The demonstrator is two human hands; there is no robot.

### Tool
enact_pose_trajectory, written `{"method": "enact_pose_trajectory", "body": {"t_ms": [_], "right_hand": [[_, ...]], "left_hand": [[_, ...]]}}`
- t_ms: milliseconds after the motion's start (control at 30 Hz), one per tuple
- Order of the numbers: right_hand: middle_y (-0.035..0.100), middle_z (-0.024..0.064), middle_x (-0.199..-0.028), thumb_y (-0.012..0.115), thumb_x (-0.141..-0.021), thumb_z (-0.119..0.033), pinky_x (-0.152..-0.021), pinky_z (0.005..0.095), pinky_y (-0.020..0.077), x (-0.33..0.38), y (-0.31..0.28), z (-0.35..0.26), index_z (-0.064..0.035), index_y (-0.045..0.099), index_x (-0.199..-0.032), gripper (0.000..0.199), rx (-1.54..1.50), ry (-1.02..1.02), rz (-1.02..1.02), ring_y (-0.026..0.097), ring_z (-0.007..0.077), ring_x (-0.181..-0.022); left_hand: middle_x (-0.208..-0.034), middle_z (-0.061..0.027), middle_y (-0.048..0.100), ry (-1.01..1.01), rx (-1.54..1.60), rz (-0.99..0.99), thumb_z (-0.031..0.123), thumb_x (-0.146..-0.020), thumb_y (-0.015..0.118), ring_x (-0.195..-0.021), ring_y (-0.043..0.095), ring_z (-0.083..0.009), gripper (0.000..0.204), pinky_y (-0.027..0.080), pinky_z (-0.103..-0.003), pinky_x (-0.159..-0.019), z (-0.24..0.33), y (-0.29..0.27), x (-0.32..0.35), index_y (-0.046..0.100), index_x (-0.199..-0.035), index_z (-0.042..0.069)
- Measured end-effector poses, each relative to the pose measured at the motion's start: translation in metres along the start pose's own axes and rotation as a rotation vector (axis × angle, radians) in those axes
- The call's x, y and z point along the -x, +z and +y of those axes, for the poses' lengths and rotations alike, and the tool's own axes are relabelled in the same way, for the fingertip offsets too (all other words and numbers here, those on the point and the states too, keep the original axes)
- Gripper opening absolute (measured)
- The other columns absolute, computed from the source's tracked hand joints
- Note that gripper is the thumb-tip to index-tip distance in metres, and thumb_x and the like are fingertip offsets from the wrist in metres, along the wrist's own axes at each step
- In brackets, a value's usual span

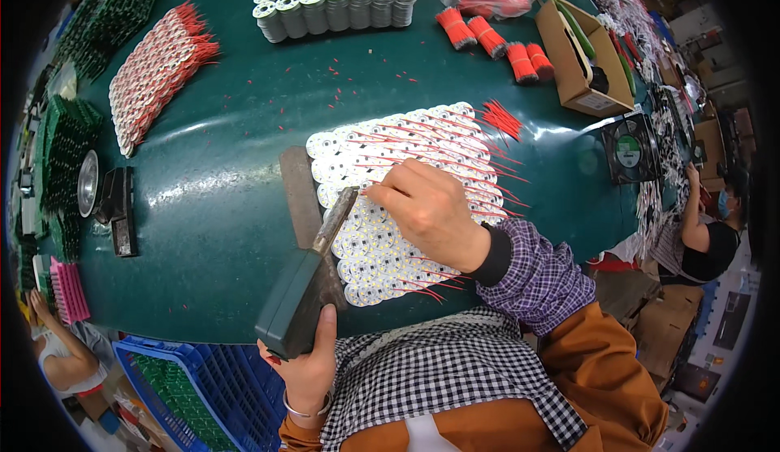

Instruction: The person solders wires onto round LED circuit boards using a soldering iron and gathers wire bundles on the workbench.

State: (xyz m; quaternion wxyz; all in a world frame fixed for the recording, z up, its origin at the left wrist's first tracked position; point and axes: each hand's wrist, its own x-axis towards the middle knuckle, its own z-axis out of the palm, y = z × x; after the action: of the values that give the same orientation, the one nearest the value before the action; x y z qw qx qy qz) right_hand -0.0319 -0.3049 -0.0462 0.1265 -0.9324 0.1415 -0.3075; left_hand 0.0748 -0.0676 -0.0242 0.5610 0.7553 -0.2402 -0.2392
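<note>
My left hand (307, 375) is closed around the handle of a dark green soldering gun (291, 304). Its metal front end reaches up to the fingertips of my right hand (435, 212). That hand is in a pinch over a sheet of round white LED boards (370, 245), on what looks like a thin red wire, mostly hidden by the fingers. Red wires (398, 137) stick out from the sheet's upper rows and right side, and a few lie over its lower edge. A flat metal bar (301, 196) runs along the sheet's left side, partly under the gun.
Loose red wires (502, 120) lie beyond the sheet. Farther back are stacked white discs (335, 13), red wire bundles (490, 37) and a cardboard box (577, 62). A black fan (630, 149) stands right; wired boards (154, 82) and a black stand (122, 212) are left. Two people sit at the sides.
</note>
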Motion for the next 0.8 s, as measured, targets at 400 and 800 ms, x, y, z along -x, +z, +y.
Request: {"method": "enact_pose_trajectory", "body": {"t_ms": [400,800], "right_hand": [[0.054,0.006,-0.08,0.064,-0.074,-0.006,-0.064,0.0335,0.0499,-0.002,-0.003,0.001,-0.0036,0.065,-0.088,0.014,0.004,-0.016,-0.02,0.058,0.0209,-0.078],[0.052,0.0061,-0.079,0.064,-0.074,-0.005,-0.063,0.0331,0.05,-0.002,-0.002,-0.001,-0.004,0.062,-0.084,0.01,0.014,0.003,-0.019,0.057,0.021,-0.078]], "left_hand": [[-0.095,-0.0098,0.073,-0.163,0.068,0.012,0.003,-0.083,0.08,-0.08,0.068,-0.0153,0.025,0.053,-0.028,-0.07,0.012,0.002,-0.002,0.069,-0.104,-0.007],[-0.094,-0.0123,0.068,-0.044,0.151,0.147,-0.004,-0.088,0.071,-0.056,0.058,-0.0129,0.023,0.045,-0.027,-0.048,0.021,0.007,0.008,0.064,-0.11,-0.006]]}}
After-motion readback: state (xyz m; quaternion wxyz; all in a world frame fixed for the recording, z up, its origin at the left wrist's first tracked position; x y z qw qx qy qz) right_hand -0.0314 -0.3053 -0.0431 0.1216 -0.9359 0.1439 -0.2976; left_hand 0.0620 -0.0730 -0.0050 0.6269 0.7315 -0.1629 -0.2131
